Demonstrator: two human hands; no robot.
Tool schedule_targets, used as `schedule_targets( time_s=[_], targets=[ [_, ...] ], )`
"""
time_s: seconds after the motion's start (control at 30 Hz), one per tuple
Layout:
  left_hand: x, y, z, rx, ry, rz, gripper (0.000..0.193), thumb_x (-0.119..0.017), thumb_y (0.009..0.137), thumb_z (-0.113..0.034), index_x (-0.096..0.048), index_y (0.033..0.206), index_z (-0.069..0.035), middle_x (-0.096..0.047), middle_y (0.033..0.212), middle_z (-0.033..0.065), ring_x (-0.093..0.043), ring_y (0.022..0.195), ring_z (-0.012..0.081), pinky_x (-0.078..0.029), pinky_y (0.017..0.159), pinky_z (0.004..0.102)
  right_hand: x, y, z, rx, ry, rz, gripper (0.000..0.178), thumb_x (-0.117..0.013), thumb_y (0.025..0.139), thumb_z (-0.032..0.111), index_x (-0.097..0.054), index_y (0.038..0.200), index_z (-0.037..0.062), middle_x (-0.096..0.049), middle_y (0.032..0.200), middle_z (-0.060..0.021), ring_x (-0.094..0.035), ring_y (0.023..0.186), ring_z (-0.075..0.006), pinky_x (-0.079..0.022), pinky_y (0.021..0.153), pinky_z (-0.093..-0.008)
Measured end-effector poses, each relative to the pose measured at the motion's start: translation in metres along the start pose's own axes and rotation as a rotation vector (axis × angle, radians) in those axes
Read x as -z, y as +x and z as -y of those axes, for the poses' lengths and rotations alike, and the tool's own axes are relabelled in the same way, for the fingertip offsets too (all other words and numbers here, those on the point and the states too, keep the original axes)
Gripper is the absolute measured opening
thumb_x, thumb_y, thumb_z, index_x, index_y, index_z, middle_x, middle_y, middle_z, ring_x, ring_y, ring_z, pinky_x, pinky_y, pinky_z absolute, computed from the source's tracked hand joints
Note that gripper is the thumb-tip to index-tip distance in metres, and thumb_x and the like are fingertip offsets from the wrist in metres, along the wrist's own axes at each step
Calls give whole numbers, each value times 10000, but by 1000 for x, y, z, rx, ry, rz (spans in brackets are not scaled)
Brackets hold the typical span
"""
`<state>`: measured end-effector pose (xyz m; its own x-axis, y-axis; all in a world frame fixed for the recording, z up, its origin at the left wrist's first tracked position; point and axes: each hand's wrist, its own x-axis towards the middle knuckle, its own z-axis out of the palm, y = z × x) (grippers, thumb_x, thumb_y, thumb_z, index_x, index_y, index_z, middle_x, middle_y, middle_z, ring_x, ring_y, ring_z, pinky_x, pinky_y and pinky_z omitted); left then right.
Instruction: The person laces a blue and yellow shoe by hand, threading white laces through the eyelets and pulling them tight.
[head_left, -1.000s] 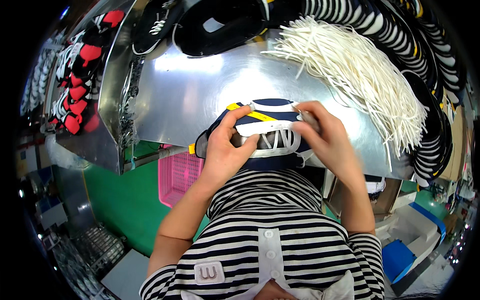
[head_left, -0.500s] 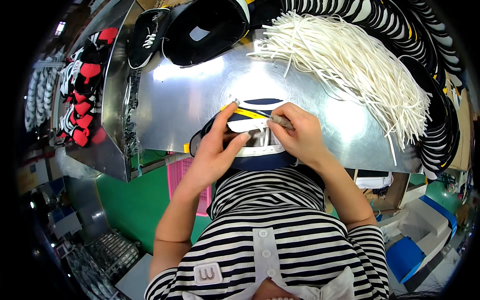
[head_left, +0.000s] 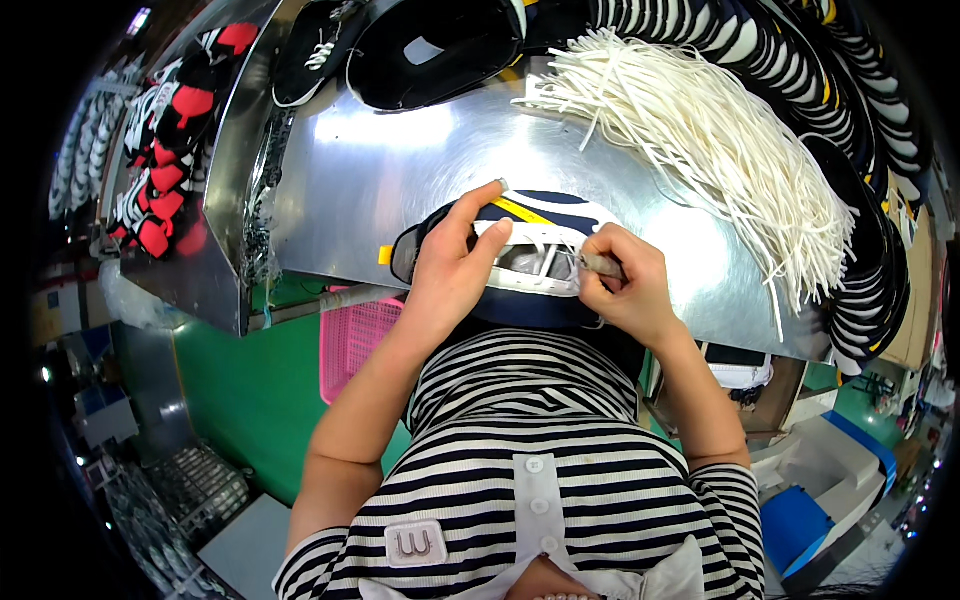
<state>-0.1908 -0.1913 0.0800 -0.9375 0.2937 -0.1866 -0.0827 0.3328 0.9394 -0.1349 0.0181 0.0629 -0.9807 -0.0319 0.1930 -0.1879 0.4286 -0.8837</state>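
A navy shoe upper (head_left: 520,310) with a white eyelet strip and a yellow stripe lies on its side at the near edge of the metal table. My left hand (head_left: 458,258) grips its top, thumb on the eyelet strip and forefinger stretched over the far side. Closed at the other end of the lacing, my right hand (head_left: 630,285) pinches a small tool with a grey wrapped handle (head_left: 603,266); its working tip is too small to make out. White lace (head_left: 547,262) crosses the opening between the eyelet rows, and grey lining shows beneath.
A heap of white laces (head_left: 700,160) covers the table's right side, bordered by stacked dark uppers (head_left: 880,230). At the back lie a black laced shoe (head_left: 305,60) and a black container (head_left: 430,60). Below the table's left edge is a pink basket (head_left: 345,345).
My right hand has moved right along the eyelets with the tool, away from my left hand. The lace crossing the opening shows more clearly.
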Motion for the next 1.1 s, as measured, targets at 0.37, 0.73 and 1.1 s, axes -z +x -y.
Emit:
schedule_targets(
  time_s=[0.37,0.73,1.1],
  targets=[
    [0,4,4,-168,111,24,352,-566,987,-206,-555,1296,-36,-668,1028,204,-653,912,313,-496,837,356,4,31,25,395,-412,432,173,-714,810,106,-602,942,117,-579,840,-22,-598,609,-236,-476,514,-342],
    [7,8,-7,-55,124,145,329,-544,1004,-152,-548,1309,-30,-658,1011,131,-613,851,165,-487,804,292,3,40,16,357,-428,592,298,-753,729,113,-551,948,117,-576,851,-18,-625,648,-234,-505,530,-346],
    [8,10,-7,-60,89,181,367,-585,979,-140,-548,1326,-25,-669,1016,115,-619,833,171,-493,792,298,12,17,-15,269,-47,306,298,-686,629,-21,-565,885,72,-571,775,-74,-560,577,-223,-464,533,-303]
  ],
)
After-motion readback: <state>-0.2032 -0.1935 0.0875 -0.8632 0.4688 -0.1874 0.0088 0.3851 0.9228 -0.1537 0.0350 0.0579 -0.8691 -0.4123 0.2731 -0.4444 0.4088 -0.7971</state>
